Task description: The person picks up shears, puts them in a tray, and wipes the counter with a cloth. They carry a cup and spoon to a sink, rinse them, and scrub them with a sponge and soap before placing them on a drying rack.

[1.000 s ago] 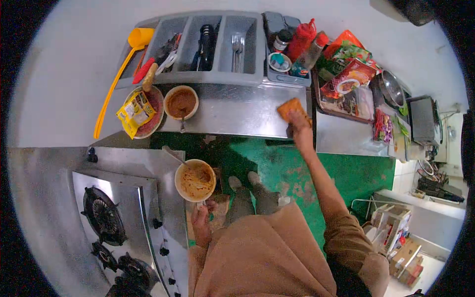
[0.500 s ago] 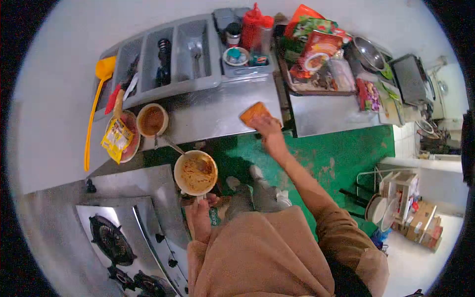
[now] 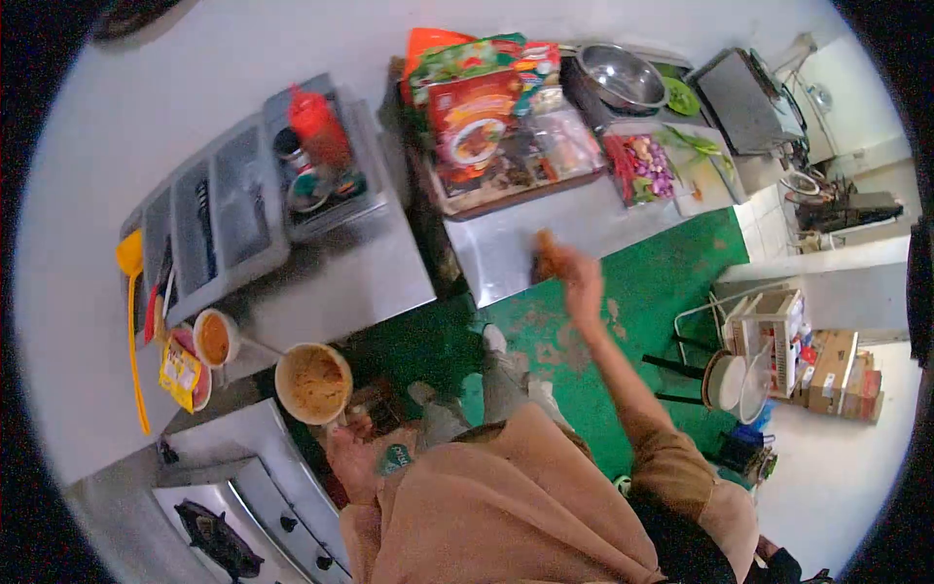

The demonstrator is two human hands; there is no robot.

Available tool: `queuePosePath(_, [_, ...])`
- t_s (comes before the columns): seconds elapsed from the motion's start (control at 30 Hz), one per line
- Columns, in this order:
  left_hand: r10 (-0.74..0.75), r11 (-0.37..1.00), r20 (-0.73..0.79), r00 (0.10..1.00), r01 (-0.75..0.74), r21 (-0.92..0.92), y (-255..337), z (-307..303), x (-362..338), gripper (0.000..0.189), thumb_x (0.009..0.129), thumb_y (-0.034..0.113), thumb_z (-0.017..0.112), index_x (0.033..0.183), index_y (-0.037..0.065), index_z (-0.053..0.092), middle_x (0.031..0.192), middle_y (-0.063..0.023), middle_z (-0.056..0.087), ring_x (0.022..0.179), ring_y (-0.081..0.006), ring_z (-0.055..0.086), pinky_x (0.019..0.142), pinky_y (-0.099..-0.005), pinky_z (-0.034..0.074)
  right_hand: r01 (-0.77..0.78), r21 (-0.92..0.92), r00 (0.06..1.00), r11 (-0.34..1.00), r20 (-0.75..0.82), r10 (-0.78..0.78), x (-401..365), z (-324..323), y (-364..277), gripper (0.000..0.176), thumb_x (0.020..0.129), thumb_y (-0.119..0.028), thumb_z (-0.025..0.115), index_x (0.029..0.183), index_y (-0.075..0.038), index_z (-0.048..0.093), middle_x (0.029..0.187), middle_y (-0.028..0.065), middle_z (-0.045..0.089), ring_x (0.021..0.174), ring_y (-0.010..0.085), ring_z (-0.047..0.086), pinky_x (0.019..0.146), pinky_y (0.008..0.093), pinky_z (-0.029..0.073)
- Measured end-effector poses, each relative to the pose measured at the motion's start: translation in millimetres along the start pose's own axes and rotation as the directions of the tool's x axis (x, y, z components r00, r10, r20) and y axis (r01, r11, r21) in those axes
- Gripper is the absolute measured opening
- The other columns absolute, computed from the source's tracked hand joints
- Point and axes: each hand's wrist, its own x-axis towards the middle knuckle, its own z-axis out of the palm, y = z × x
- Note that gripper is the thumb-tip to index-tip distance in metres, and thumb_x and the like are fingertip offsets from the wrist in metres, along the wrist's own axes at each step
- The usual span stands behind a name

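Observation:
My left hand (image 3: 352,462) grips the handle of a cream mug (image 3: 289,409), holding it upright beside the counter. Thick orange-brown paste coats the mug's inside, and a metal spoon leans out over the rim. My right hand (image 3: 581,282) is closed on an orange cloth (image 3: 547,255), blurred by motion, at the front edge of the right steel counter (image 3: 496,255). Left of the mug stands a smaller cup (image 3: 215,339) of orange-brown sauce. A yellow packet (image 3: 179,373) lies on a bowl next to that cup.
A tray (image 3: 467,209) of food packets sits on the right counter, near a steel bowl (image 3: 623,78) and chopped vegetables (image 3: 642,167). To the left are a grey cutlery tray (image 3: 277,255) and red bottle (image 3: 319,127). A gas stove (image 3: 219,540) stands lower left.
My right hand has moved the orange cloth rightward from the left counter section to the right one. The view has turned right; my left hand still holds the mug.

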Motion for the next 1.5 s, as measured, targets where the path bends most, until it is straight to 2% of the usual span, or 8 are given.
queuePosePath(0.2, [0.037,0.995,-0.025,0.999,-0.039,-0.094,-26,57,5,0.04,0.087,0.032,0.054,0.111,0.001,0.045,0.096,-0.0126,0.057,0.09,-0.0235,0.057,0.08,-0.0368,0.047,-0.173,-0.357,0.936,0.918,-0.349,0.041,69,-8,136,0.019,0.082,-0.006,0.047,0.097,0.001,0.057,0.081,0.0164,0.058,0.082,0.0356,0.054,0.074,0.0409,0.042])
queuePosePath(0.33, [0.075,0.995,-0.107,0.991,-0.081,-0.053,-38,103,1,0.037,0.085,0.033,0.056,0.107,0.003,0.047,0.096,-0.0121,0.057,0.092,-0.0234,0.056,0.081,-0.0361,0.046,0.353,-0.351,0.923,0.867,-0.021,-0.384,32,79,125,0.032,0.07,-0.003,0.052,0.101,-0.007,0.059,0.091,0.0132,0.059,0.085,0.031,0.053,0.075,0.0405,0.041])
queuePosePath(0.5, [0.061,0.979,0.089,0.994,-0.042,-0.201,-54,125,5,0.03,0.089,0.023,0.051,0.112,0.004,0.047,0.107,-0.0097,0.052,0.098,-0.0246,0.051,0.087,-0.0411,0.044,0.334,0.13,0.815,0.933,0.457,-0.356,6,79,81,0.039,0.072,-0.005,0.049,0.11,-0.011,0.058,0.101,0.0117,0.059,0.094,0.0294,0.052,0.08,0.0385,0.04])
queuePosePath(0.8, [0.037,0.979,0.092,0.995,-0.017,-0.205,-72,144,0,0.036,0.088,0.026,0.052,0.115,0.003,0.045,0.106,-0.0123,0.053,0.097,-0.0271,0.053,0.087,-0.0415,0.044,0.058,-0.433,0.992,0.899,-0.08,-0.102,92,-30,153,0.031,0.079,-0.006,0.045,0.107,-0.002,0.057,0.099,0.0159,0.059,0.091,0.0298,0.052,0.079,0.0414,0.038])
queuePosePath(1.07, [0.07,0.985,0.012,0.997,-0.067,-0.158,-75,151,-3,0.035,0.087,0.023,0.054,0.114,0.004,0.044,0.104,-0.0127,0.054,0.095,-0.0269,0.054,0.087,-0.042,0.045,0.319,0.057,0.741,0.946,0.607,-0.287,4,64,71,0.041,0.077,-0.006,0.044,0.117,-0.005,0.052,0.117,0.0105,0.054,0.106,0.0251,0.049,0.093,0.0364,0.034])
queuePosePath(1.17, [0.09,0.977,0.009,0.996,-0.086,-0.193,-78,143,-6,0.032,0.087,0.022,0.054,0.112,0.004,0.046,0.103,-0.0124,0.055,0.096,-0.0267,0.054,0.088,-0.0422,0.044,0.129,0.339,0.924,0.932,0.3,-0.237,43,7,96,0.044,0.072,-0.006,0.045,0.115,-0.005,0.054,0.112,0.0143,0.056,0.101,0.0301,0.051,0.089,0.0371,0.038])
queuePosePath(1.3, [0.108,0.988,-0.049,0.993,-0.113,-0.109,-76,139,-15,0.036,0.087,0.027,0.054,0.108,0.0,0.044,0.098,-0.0143,0.056,0.094,-0.0266,0.056,0.084,-0.0398,0.046,-0.071,-0.385,0.996,0.92,-0.077,0.045,109,-50,136,0.045,0.068,0.004,0.047,0.112,-0.003,0.054,0.106,0.0168,0.056,0.096,0.0339,0.049,0.082,0.0387,0.04])
queuePosePath(1.5, [0.075,0.983,-0.102,0.992,-0.091,-0.159,-69,160,-19,0.033,0.088,0.029,0.052,0.104,0.001,0.047,0.098,-0.015,0.057,0.093,-0.026,0.055,0.084,-0.0383,0.044,0.146,-0.244,0.979,0.959,0.172,-0.105,21,85,144,0.036,0.073,0.001,0.045,0.108,-0.002,0.055,0.096,0.0183,0.055,0.085,0.0346,0.05,0.08,0.0438,0.04])
